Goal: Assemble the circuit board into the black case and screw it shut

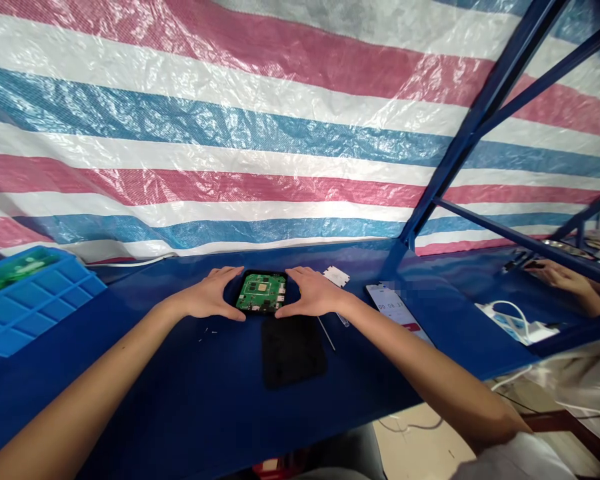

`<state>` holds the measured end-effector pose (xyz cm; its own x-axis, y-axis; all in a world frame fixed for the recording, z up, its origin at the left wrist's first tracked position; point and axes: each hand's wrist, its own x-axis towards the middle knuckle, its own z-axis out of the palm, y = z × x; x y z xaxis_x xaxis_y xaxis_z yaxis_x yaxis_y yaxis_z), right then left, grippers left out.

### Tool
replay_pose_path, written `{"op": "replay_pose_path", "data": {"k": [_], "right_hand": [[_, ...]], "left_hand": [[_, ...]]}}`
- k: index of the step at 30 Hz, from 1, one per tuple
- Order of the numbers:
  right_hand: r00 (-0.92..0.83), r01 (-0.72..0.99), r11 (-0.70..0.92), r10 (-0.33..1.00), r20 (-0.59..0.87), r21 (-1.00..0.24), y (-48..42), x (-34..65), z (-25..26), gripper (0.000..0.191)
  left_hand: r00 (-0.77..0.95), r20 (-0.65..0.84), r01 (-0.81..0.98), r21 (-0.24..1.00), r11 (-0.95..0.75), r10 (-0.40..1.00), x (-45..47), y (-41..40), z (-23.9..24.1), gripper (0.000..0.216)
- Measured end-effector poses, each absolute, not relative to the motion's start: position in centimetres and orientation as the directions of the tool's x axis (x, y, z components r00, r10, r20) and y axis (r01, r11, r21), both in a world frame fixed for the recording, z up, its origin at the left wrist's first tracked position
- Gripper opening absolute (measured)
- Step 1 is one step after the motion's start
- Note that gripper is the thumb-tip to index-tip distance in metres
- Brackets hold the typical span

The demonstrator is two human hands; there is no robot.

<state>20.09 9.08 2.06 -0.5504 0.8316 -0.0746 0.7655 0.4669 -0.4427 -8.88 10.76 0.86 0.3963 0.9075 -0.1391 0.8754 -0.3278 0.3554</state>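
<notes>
A green circuit board [261,291] sits in a shallow black case [253,312] that rests on the blue table. On its left side my left hand [207,293] curves around it, thumb and fingers spread towards its near and far corners. My right hand [313,292] mirrors this at the right side, also spread. Dark gaps show between both palms and the case; whether the fingertips touch it I cannot tell. Just nearer to me lies a flat black cover [294,353] with rounded corners.
Beside the right forearm lie a thin metal rod [327,333], a white plate [336,276] and a phone [393,308] showing a timer. Small screws [207,332] lie at left, near a blue bin [35,300]. Rightward are a power strip [517,323] and another person's hand [560,275].
</notes>
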Motion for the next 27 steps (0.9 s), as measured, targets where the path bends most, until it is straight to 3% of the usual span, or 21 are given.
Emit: {"op": "replay_pose_path", "data": {"k": [5,15,21,27], "right_hand": [[-0.571,0.78,0.459,0.8,-0.185,-0.426,11.2,18.8,1.3,0.137],[-0.637,0.682,0.544,0.77,-0.032,-0.489,11.6,19.1,1.9,0.123],[-0.654,0.639,0.576,0.756,0.035,-0.509,9.3,20.1,2.8,0.13],[-0.675,0.531,0.596,0.727,0.125,-0.602,7.3,21.2,2.1,0.128]], "left_hand": [[0.448,-0.145,0.847,0.386,-0.366,0.882,-8.5,11.9,1.0,0.126],[0.464,-0.01,0.808,0.415,-0.419,0.886,-7.5,10.2,1.6,0.101],[0.441,0.088,0.796,0.421,-0.435,0.893,-7.1,7.4,1.8,0.114],[0.487,0.188,0.742,0.426,-0.518,0.853,-6.2,4.9,2.1,0.092]]}}
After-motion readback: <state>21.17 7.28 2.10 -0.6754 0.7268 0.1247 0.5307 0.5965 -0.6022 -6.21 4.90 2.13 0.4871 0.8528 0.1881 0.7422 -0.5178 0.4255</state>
